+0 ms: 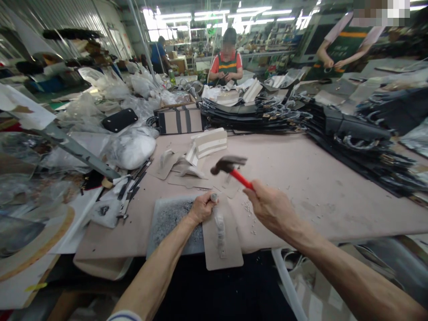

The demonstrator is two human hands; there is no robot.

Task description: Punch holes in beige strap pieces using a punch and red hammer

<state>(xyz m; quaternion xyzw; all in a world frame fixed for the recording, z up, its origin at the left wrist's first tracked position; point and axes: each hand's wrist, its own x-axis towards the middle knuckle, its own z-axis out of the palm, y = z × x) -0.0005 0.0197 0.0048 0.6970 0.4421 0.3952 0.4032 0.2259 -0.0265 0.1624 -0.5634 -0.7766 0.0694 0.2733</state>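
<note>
My right hand (267, 206) is closed round the red handle of a hammer (230, 167), whose dark head is raised above the table and blurred. My left hand (201, 207) grips a small metal punch (214, 196) held upright, its tip on a beige leather piece (222, 238). That piece lies partly over a grey pitted striking pad (170, 220) at the table's near edge. Small pale scraps (249, 209) are scattered beside my right hand.
Beige cut pieces (207, 145) lie mid-table, with a striped bag (180, 120) behind them. Stacks of black bags and straps (351, 133) fill the right and back. Plastic-wrapped goods (130, 149) crowd the left. Two people (229, 62) work at the far side.
</note>
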